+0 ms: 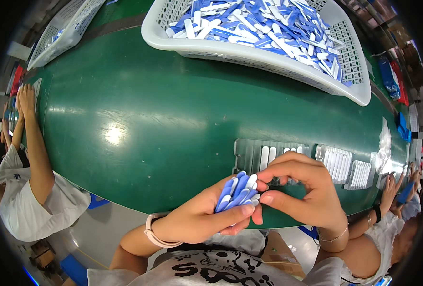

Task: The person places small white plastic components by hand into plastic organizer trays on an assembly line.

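Observation:
My left hand (202,217) is closed around a bunch of small flat blue-and-white plastic sticks (235,194) with rounded ends, which fan upward between thumb and fingers. At the right side of this bunch is my right hand (302,188). Its fingers are curled, with the index fingertip and thumb tip a little apart beside the sticks' ends; no stick shows plainly between them. Behind the right hand lies a clear plastic tray (249,151), partly hidden by it. Several white sticks (265,157) stand side by side in the tray.
A white perforated basket (268,58) heaped with the same sticks stands at the back of the green table (140,114). Another basket (54,47) is at far left. More filled trays (334,162) lie to the right, near clear plastic (384,148). Co-workers' arms reach in at both sides.

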Tool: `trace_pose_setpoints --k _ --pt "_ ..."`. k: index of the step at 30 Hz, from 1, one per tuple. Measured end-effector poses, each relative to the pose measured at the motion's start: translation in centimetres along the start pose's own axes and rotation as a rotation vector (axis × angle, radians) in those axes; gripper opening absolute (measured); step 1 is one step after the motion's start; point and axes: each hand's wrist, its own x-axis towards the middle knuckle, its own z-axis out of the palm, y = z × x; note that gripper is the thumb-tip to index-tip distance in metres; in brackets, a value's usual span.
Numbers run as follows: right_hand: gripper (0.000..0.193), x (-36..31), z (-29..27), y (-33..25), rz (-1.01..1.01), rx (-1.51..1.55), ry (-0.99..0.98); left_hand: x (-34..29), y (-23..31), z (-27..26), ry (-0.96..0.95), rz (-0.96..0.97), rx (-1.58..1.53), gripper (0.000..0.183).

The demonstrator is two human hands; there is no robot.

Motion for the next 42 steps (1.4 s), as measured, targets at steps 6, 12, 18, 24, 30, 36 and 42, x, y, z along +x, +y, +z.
trace_pose_setpoints --k 6,12,18,24,30,36,42 --pt "0.01 -0.9 0.1 0.6 0.051 0.084 0.045 0.1 -0.3 1.1 -0.035 -0.018 0.076 0.033" --pt "0.021 -3.5 -1.2 1.9 -0.742 -0.611 0.349 0.1 -1.0 1.1 0.083 -0.035 -0.085 0.031" --pt "0.022 -6.3 -0.4 2.2 -0.943 -1.011 0.233 0.8 -0.4 1.5 0.098 -0.025 -0.196 0.028" --pt "0.006 -4.5 -1.0 2.0 -0.857 -0.784 0.189 1.2 -0.2 1.7 0.096 -0.015 -0.144 0.028" --pt "0.007 -2.9 -1.9 2.4 -0.279 0.182 0.277 1.0 -0.1 1.5 0.112 0.002 -0.144 0.026" --pt "0.011 1.1 -5.4 1.5 -0.066 -0.224 -0.013 0.6 0.3 1.3 0.194 -0.025 -0.086 0.026" --pt "0.02 4.4 -4.9 -0.7 0.227 -0.485 -0.221 0.2 0.2 1.1 0.157 -0.046 -0.058 0.027"
